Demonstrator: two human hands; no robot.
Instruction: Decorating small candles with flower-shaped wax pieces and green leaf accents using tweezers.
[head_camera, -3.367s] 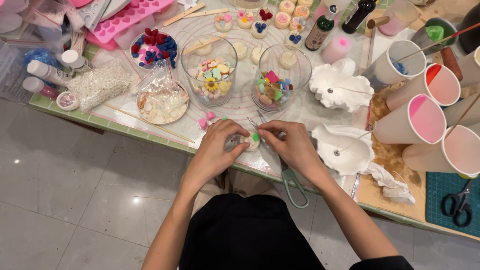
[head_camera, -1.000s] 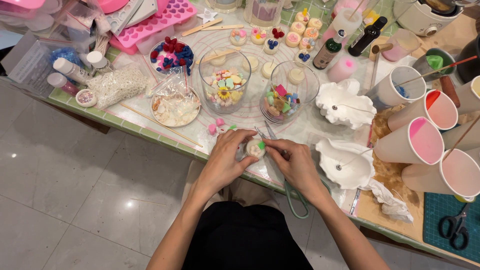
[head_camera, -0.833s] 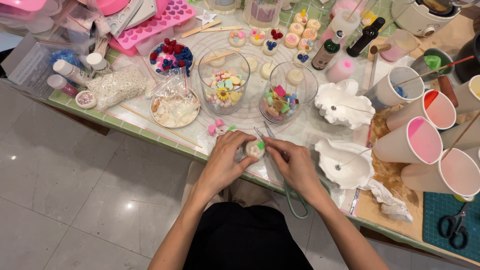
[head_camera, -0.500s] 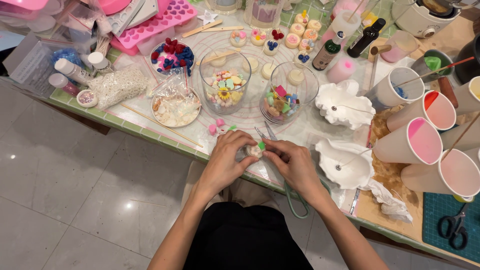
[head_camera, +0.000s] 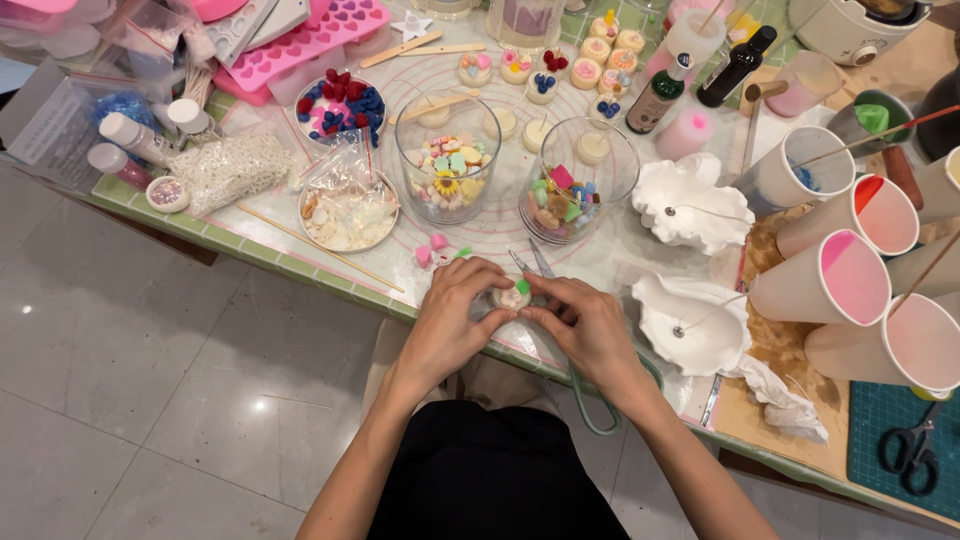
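Both hands pinch a small round candle (head_camera: 513, 296) at the tabletop's (head_camera: 610, 262) near edge: left hand (head_camera: 452, 322) cups it steady, right hand (head_camera: 590, 330) fingertips press on top. Scissors (head_camera: 560, 330) lie beneath the right hand, glass bowls of coloured wax bits (head_camera: 448, 172) just behind, within reach.

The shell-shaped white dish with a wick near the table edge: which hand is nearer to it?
Right. The right hand lies just left of the shell-shaped white dish, apart from it; the left hand is farther left, beyond the small candle both hold.
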